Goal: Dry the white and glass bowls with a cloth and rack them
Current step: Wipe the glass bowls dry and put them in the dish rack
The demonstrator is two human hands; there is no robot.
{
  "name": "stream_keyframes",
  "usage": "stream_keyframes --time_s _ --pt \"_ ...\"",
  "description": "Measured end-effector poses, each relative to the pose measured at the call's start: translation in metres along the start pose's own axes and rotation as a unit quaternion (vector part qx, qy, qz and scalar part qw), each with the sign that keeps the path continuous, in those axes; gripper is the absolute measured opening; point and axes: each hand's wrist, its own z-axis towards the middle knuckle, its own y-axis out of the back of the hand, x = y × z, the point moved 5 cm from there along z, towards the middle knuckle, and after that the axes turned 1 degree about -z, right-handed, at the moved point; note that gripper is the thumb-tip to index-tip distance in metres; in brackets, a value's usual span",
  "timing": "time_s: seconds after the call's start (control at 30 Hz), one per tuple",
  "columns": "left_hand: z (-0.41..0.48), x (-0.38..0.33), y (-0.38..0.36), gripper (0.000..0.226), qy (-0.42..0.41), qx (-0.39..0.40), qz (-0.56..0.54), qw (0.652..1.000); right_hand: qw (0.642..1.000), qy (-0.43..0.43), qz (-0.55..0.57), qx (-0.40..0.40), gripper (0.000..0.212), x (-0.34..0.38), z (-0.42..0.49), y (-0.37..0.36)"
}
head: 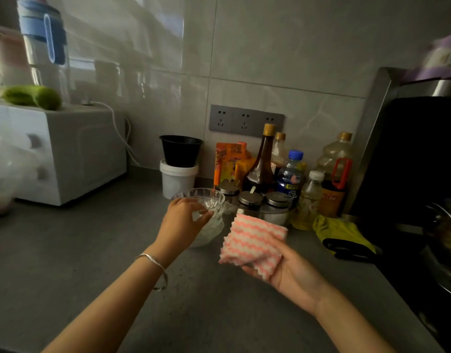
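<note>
On the counter [92, 250]: bowls, cloth

Glass bowl [206, 200], sitting in white bowl [210, 234]; my left hand [183, 220] pinches its rim. Probably slippery, brittle; hold by rim, firmly. Cloth [252, 243], soft, folded, gripped in my right hand [293, 273].

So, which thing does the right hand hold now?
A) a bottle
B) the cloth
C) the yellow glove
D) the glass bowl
B: the right hand holds the folded pink and white cloth above the counter, while the left hand grips the glass bowl at its rim.
</note>
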Motion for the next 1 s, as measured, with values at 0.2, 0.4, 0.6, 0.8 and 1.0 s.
stream_keyframes --time_s 0.2,0.4,0.6,0.8,1.0 --pt "-0.001 0.009 -0.006 0.021 0.003 -0.008 0.013 1.000 1.000 0.003 -0.002 -0.009 0.078 0.002 -0.010 0.003" --pt "0.003 -0.011 0.009 0.019 -0.015 -0.077 -0.114 0.990 0.999 0.024 0.007 -0.031 0.043 0.013 -0.028 0.008" --pt "-0.017 -0.085 0.042 0.028 -0.059 -0.050 -0.259 0.963 0.984 0.138 -0.048 -0.098 0.046 0.038 -0.060 0.018" --pt "-0.058 -0.137 0.036 0.034 -0.034 -0.013 -0.419 0.907 0.869 0.374 -0.246 -0.211 0.020 0.074 -0.117 0.001" --pt "-0.093 -0.186 0.021 0.041 -0.054 -0.022 -0.477 0.877 0.729 0.475 -0.479 -0.116 0.064 0.050 -0.148 -0.031"
